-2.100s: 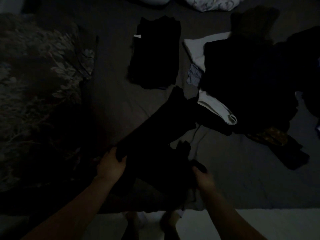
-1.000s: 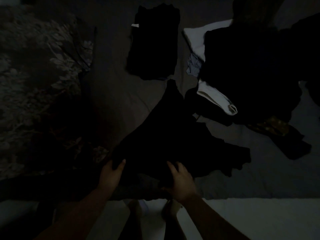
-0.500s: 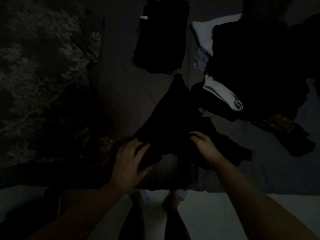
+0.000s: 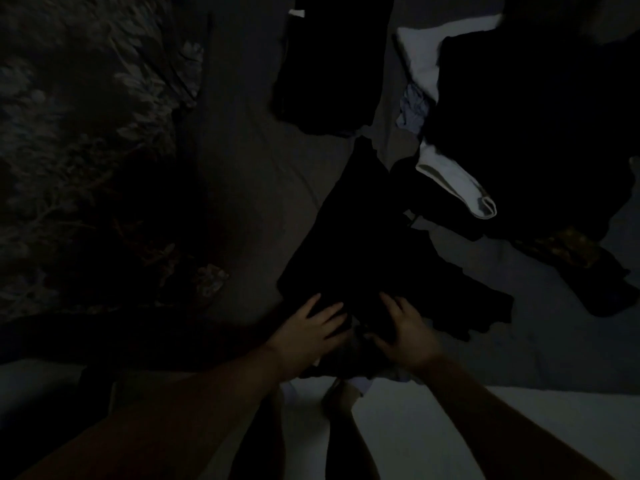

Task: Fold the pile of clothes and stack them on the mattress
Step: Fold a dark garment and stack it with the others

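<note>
The room is very dark. A black garment [image 4: 367, 251] lies on the grey mattress [image 4: 263, 181] near its front edge, one end reaching up toward the pile. My left hand [image 4: 306, 327] lies flat on its near left part, fingers spread. My right hand [image 4: 407, 329] presses on its near right part, fingers spread. A folded black stack [image 4: 332, 60] sits at the top centre. The unfolded pile [image 4: 533, 126] of dark clothes with a white piece [image 4: 453, 187] fills the upper right.
A floral patterned blanket [image 4: 79, 150] covers the left side. A dark garment with a yellowish print [image 4: 568, 251] lies at the right. Pale floor [image 4: 433, 427] and my legs show below the mattress edge.
I laid the black garment down and folded its near part over. Both hands moved from gripping its edge to lying flat on it, close together. The camera leaned in.
</note>
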Demonstrator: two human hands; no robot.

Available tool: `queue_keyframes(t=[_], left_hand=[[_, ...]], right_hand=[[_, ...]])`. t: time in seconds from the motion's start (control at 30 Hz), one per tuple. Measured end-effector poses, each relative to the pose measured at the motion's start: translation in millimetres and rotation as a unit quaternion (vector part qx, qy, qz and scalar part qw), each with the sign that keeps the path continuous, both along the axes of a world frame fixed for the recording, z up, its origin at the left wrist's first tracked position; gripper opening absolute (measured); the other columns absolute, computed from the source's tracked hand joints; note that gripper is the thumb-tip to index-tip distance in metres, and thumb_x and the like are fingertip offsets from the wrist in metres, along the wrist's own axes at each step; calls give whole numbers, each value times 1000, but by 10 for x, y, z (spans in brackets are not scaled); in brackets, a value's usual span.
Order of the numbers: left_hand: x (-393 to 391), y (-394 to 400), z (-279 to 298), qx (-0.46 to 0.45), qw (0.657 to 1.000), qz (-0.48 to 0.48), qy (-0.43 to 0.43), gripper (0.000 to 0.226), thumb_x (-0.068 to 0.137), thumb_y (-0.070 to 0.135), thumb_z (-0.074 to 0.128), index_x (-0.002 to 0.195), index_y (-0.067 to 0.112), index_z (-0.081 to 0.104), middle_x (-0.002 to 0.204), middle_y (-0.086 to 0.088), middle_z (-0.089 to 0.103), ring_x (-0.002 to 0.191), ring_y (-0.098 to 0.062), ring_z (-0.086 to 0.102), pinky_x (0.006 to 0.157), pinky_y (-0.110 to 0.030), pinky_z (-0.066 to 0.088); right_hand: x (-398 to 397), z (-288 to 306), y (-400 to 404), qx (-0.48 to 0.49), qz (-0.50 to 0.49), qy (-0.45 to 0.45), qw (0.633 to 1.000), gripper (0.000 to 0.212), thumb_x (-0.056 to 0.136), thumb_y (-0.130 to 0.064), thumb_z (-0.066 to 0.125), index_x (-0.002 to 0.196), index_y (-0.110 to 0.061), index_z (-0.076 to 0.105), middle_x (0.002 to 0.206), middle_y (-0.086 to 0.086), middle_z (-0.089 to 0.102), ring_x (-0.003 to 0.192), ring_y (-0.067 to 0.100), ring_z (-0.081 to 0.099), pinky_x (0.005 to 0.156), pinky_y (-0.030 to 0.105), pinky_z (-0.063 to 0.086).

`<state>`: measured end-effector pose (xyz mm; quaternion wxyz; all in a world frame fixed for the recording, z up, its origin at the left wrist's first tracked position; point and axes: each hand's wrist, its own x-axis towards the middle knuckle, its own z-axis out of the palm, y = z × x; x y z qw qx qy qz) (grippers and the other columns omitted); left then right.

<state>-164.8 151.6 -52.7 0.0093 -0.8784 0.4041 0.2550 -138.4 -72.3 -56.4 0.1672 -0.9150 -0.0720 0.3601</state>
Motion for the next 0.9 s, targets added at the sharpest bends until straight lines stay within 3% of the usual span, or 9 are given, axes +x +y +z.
queue_keyframes(t=[0.1,0.23,0.37,0.43,0.47,0.53,0.6,0.73,0.9], left_hand=[[60,-109,19,82,992,89,29,67,92,27,48,149,20,14,155,-12,12,145,-31,0,110,-59,-8],[223,-96,116,91,979,183,-8,47,95,20,40,142,18,31,139,-18,34,132,-34,30,113,-57,6],[309,134,261,-23,949,301,-87,36,68,36,68,97,15,68,86,-11,64,70,-30,65,88,-54,47],[371,240,419,-141,878,453,-70,41,78,36,45,94,4,66,83,-18,66,71,-34,65,84,-50,50],[436,294,519,-195,813,544,-70,45,83,34,40,99,0,64,91,-23,67,82,-37,65,86,-46,49],[616,426,749,-256,668,696,-62,39,94,26,43,118,-2,55,116,-26,60,108,-38,58,93,-36,42],[778,606,892,-298,598,741,-67,34,97,17,44,124,-3,50,122,-22,56,114,-31,53,92,-26,35],[998,829,962,-322,633,699,-79,24,97,16,47,108,-4,54,101,-23,60,96,-32,58,76,-27,34],[1038,831,710,-281,688,669,-20,26,81,30,62,88,7,52,81,-11,56,82,-30,58,76,-35,41]], right_hand=[[-22,-11,82,-57,8,-24,998,72,91,-23,54,150,-24,13,150,9,22,133,29,31,97,35,43],[89,98,115,-15,-89,-59,994,53,92,-14,51,143,-14,35,129,14,53,112,32,54,83,37,49],[235,529,35,121,-254,-116,952,19,93,-10,51,112,-7,53,79,3,60,72,22,58,60,25,36],[341,770,-47,175,-328,-125,920,10,95,-8,47,96,-2,56,75,1,58,72,17,55,61,23,40],[405,889,-99,193,-358,-122,906,13,95,-9,47,91,-1,57,75,2,58,71,15,55,59,17,42],[554,1127,-200,213,-388,-112,890,17,93,-14,54,86,2,56,73,7,60,69,16,56,55,14,42],[730,1353,-284,229,-393,-79,887,25,88,-22,65,83,1,57,70,9,63,64,15,62,51,17,46],[1068,1507,-381,204,-352,-24,913,15,83,-19,71,82,-9,60,71,2,66,58,11,64,49,17,48],[1290,1122,-404,137,-349,-125,918,13,88,-5,60,101,-7,61,76,2,58,61,15,53,48,17,44]])
